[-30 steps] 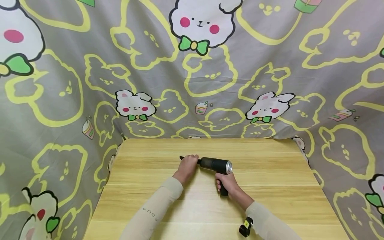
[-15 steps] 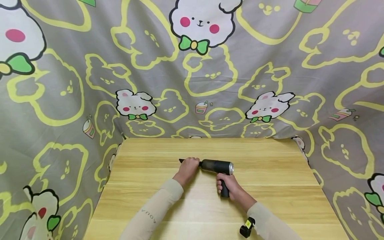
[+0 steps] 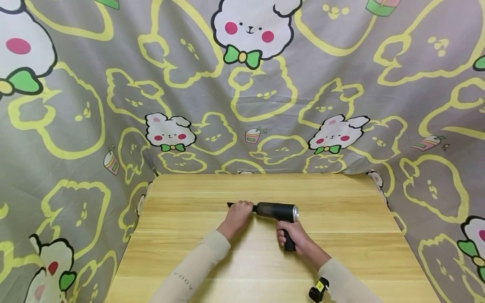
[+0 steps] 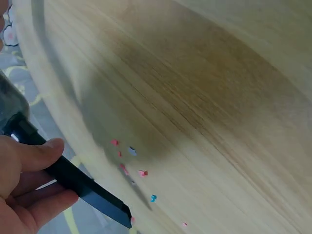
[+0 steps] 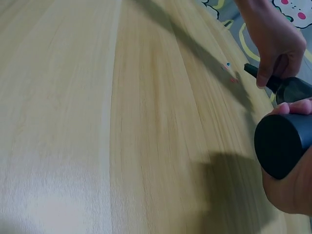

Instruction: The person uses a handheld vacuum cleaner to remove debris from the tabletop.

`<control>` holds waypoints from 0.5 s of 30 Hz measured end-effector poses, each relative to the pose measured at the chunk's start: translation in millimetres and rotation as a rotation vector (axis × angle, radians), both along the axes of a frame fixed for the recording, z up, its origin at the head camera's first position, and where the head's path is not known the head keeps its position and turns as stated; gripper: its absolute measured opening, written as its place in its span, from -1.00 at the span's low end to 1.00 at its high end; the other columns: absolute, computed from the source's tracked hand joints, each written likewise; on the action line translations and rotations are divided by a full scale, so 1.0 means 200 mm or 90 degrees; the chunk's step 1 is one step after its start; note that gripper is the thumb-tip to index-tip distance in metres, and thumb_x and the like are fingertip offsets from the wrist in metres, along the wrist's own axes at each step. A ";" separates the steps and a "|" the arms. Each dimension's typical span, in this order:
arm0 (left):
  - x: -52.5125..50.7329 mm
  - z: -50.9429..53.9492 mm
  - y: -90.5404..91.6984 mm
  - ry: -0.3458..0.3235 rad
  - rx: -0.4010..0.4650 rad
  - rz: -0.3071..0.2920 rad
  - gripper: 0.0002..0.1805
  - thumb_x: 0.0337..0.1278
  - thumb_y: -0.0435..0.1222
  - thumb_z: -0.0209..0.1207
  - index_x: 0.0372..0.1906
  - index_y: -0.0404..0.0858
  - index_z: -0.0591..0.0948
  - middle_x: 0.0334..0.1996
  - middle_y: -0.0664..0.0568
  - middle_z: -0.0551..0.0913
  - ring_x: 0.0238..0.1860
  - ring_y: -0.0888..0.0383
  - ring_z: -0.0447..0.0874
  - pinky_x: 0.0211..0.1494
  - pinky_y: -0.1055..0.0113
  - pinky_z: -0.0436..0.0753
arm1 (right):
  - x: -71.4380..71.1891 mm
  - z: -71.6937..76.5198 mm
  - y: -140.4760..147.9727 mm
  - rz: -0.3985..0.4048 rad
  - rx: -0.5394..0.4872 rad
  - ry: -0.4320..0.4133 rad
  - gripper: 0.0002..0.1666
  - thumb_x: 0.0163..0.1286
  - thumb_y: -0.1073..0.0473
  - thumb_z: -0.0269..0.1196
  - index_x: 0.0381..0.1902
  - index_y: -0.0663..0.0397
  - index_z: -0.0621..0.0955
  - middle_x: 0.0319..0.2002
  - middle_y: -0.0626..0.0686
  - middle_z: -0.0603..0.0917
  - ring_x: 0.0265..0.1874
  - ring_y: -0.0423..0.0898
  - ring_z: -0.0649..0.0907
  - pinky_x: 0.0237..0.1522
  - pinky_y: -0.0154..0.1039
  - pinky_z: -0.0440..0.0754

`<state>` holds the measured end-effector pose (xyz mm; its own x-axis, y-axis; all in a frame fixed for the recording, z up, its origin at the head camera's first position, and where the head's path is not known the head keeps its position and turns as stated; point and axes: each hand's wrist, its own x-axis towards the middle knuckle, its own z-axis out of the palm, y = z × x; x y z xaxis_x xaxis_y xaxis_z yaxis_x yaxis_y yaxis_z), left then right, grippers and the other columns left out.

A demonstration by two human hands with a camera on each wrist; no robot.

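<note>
A black handheld vacuum cleaner (image 3: 275,211) with a clear grey front section and a silver rear end is held above the table (image 3: 333,261). My right hand (image 3: 294,235) grips its handle, fingers wrapped round it. At the front, my left hand (image 3: 238,216) holds the narrow black nozzle (image 4: 90,189), thumb on one side and fingers on the other. The nozzle's slanted tip points at several tiny pink and blue scraps (image 4: 143,173) on the wood. One pink bit lies right at the tip. In the right wrist view the handle's round base (image 5: 278,146) hides part of the right hand.
A grey curtain (image 3: 273,105) with cartoon rabbits surrounds the table at the back and both sides. A black device with a yellow label (image 3: 319,289) sits at the right sleeve.
The vacuum cleaner and my right hand have shifted slightly to the right and toward me. My left hand keeps its hold on the nozzle and has moved only a little.
</note>
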<state>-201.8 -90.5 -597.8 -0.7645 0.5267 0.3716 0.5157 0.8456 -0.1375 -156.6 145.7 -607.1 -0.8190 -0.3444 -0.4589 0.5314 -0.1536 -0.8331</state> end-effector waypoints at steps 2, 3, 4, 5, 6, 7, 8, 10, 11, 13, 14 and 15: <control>0.01 0.00 -0.01 0.013 -0.007 -0.008 -0.84 0.19 -0.52 0.35 -0.42 -0.22 0.75 -0.51 0.01 0.79 -0.55 0.18 0.73 -0.58 0.42 0.69 | 0.00 0.00 0.01 0.011 0.001 0.010 -0.72 0.47 0.34 0.08 -0.49 0.05 0.38 -0.68 -0.09 0.38 -0.76 -0.21 0.40 -0.66 -0.31 0.48; 0.02 0.00 -0.02 0.017 -0.010 -0.014 -0.85 0.18 -0.52 0.35 -0.40 -0.22 0.76 -0.48 0.01 0.80 -0.53 0.18 0.75 -0.56 0.42 0.70 | 0.00 0.00 0.01 0.019 0.002 0.016 -0.71 0.46 0.34 0.07 -0.50 0.05 0.37 -0.68 -0.10 0.37 -0.77 -0.22 0.40 -0.66 -0.31 0.49; 0.02 0.00 -0.03 0.018 -0.011 -0.020 -0.86 0.18 -0.51 0.35 -0.38 -0.22 0.76 -0.46 0.01 0.81 -0.52 0.18 0.76 -0.54 0.41 0.71 | 0.00 0.00 0.02 0.024 0.004 0.021 -0.72 0.46 0.35 0.08 -0.50 0.05 0.37 -0.69 -0.09 0.38 -0.77 -0.22 0.40 -0.67 -0.31 0.48; 0.03 0.01 -0.04 0.015 -0.010 -0.027 -0.86 0.19 -0.51 0.35 -0.36 -0.22 0.76 -0.45 0.02 0.82 -0.50 0.18 0.77 -0.51 0.41 0.73 | -0.01 0.01 0.02 0.030 0.008 0.026 -0.73 0.44 0.36 0.08 -0.49 0.05 0.38 -0.69 -0.09 0.37 -0.78 -0.22 0.39 -0.67 -0.31 0.48; 0.03 0.01 -0.05 0.009 -0.007 -0.034 -0.86 0.20 -0.51 0.34 -0.35 -0.22 0.76 -0.44 0.02 0.82 -0.48 0.18 0.78 -0.49 0.40 0.75 | -0.01 0.01 0.02 0.038 0.014 0.032 -0.74 0.43 0.36 0.08 -0.48 0.06 0.38 -0.69 -0.09 0.37 -0.78 -0.22 0.39 -0.67 -0.31 0.48; 0.03 0.01 -0.06 -0.002 0.000 -0.042 -0.85 0.21 -0.51 0.33 -0.35 -0.21 0.75 -0.44 0.02 0.82 -0.47 0.18 0.78 -0.46 0.40 0.75 | -0.01 0.01 0.02 0.043 0.020 0.037 -0.75 0.42 0.37 0.09 -0.48 0.06 0.38 -0.69 -0.08 0.37 -0.78 -0.22 0.39 -0.67 -0.30 0.48; 0.03 0.02 -0.08 -0.012 0.009 -0.049 -0.86 0.24 -0.50 0.32 -0.36 -0.21 0.74 -0.44 0.02 0.82 -0.46 0.18 0.79 -0.43 0.39 0.76 | -0.02 0.02 0.02 0.048 0.026 0.043 -0.77 0.41 0.37 0.10 -0.46 0.08 0.39 -0.69 -0.07 0.38 -0.78 -0.21 0.39 -0.67 -0.29 0.48; 0.03 0.03 -0.11 -0.040 0.039 -0.066 -0.87 0.28 -0.44 0.32 -0.38 -0.20 0.72 -0.44 0.03 0.82 -0.45 0.17 0.80 -0.40 0.36 0.78 | -0.04 0.04 0.03 0.059 0.043 0.056 -0.83 0.39 0.37 0.11 -0.42 0.12 0.42 -0.68 -0.05 0.38 -0.78 -0.19 0.39 -0.67 -0.27 0.48; 0.02 0.04 -0.12 -0.056 0.057 -0.076 -0.88 0.28 -0.40 0.33 -0.39 -0.20 0.72 -0.44 0.03 0.83 -0.44 0.16 0.81 -0.38 0.35 0.78 | -0.05 0.05 0.03 0.066 0.052 0.061 -0.86 0.38 0.37 0.13 -0.39 0.14 0.43 -0.68 -0.04 0.39 -0.78 -0.19 0.40 -0.68 -0.26 0.47; 0.00 0.06 -0.15 -0.096 0.100 -0.096 -0.92 0.25 -0.33 0.37 -0.37 -0.20 0.74 -0.41 0.03 0.84 -0.40 0.15 0.83 -0.35 0.32 0.79 | -0.08 0.07 0.03 0.081 0.067 0.071 -0.91 0.36 0.35 0.16 -0.35 0.17 0.45 -0.67 -0.03 0.41 -0.78 -0.17 0.40 -0.68 -0.25 0.47; -0.01 0.07 -0.17 -0.115 0.119 -0.105 -0.94 0.22 -0.30 0.40 -0.34 -0.21 0.76 -0.39 0.02 0.85 -0.38 0.14 0.84 -0.33 0.31 0.80 | -0.10 0.09 0.03 0.090 0.076 0.078 -0.92 0.36 0.34 0.18 -0.32 0.18 0.47 -0.68 -0.03 0.42 -0.78 -0.17 0.41 -0.68 -0.25 0.47; -0.02 0.08 -0.19 -0.138 0.138 -0.112 -0.93 0.19 -0.28 0.42 -0.30 -0.20 0.79 -0.36 0.02 0.86 -0.35 0.13 0.85 -0.30 0.30 0.81 | -0.11 0.10 0.03 0.104 0.087 0.088 -0.92 0.35 0.32 0.19 -0.31 0.19 0.47 -0.68 -0.04 0.43 -0.78 -0.17 0.42 -0.68 -0.26 0.48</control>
<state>-205.2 -128.1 -581.3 -0.7429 0.5836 0.3279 0.6533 0.7388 0.1651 -179.4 151.7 -586.4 -0.8158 -0.4196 -0.3981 0.4200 0.0435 -0.9065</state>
